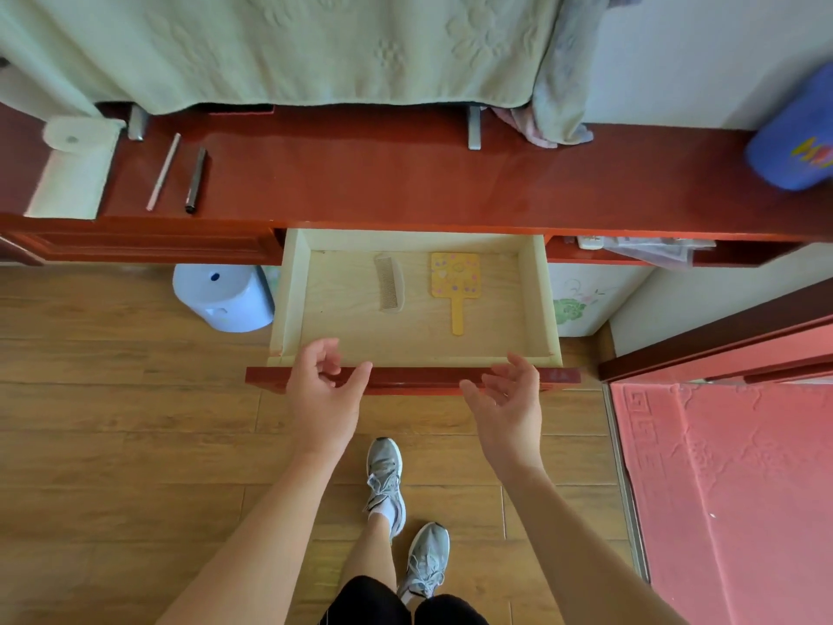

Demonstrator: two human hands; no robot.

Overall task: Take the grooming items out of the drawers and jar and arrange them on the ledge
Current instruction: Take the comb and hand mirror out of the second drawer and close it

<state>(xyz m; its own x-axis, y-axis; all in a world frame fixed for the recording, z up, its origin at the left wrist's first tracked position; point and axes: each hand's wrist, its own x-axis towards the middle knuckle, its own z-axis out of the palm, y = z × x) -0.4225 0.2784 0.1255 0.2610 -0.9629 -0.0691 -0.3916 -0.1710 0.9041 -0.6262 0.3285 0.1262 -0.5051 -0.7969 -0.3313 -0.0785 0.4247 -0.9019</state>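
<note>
Empty, fingers loose: left hand, right hand at pale wooden drawer; I'd pinch tan toothed comb by its spine.

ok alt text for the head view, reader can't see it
An open drawer holds a comb and a yellow hand mirror; the person's left hand and right hand hover empty over its red front. On the ledge above lie a pale stick, a dark pen and a white pouch.

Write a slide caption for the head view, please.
Left hand and right hand hover at the open drawer holding a comb and hand mirror; two pencils lie on the ledge.
</note>
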